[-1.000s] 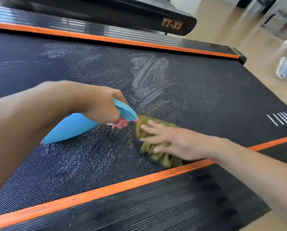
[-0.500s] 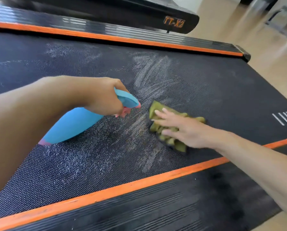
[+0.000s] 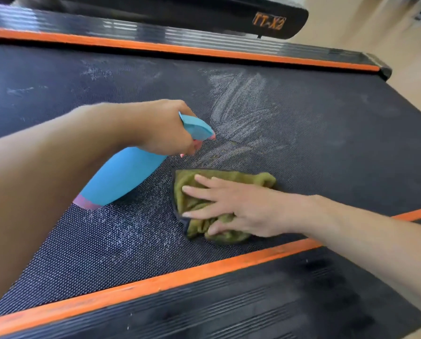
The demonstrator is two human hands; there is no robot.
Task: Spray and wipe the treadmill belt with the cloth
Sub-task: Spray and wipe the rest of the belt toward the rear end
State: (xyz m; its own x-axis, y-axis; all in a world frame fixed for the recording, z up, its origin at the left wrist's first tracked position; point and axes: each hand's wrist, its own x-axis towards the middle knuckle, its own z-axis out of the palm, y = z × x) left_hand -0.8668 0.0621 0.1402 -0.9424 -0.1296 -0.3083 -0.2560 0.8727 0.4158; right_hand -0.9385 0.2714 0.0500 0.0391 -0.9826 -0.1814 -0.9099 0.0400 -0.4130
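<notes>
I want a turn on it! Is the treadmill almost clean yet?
Not yet. Done: spray is on the belt, with whitish wipe streaks in the middle. In hand: the right hand presses the green cloth flat near the orange stripe, while the left hand grips the blue spray bottle. Left: speckled droplets beside the cloth and smudges at the far side look unwiped.

Gym, black treadmill belt [image 3: 302,133] w/ orange side rails [image 3: 155,285], 2nd treadmill [image 3: 204,11] behind, tan floor [image 3: 375,33]

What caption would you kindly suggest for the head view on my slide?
Left hand grips blue spray bottle while right hand presses green cloth on treadmill belt.
</notes>
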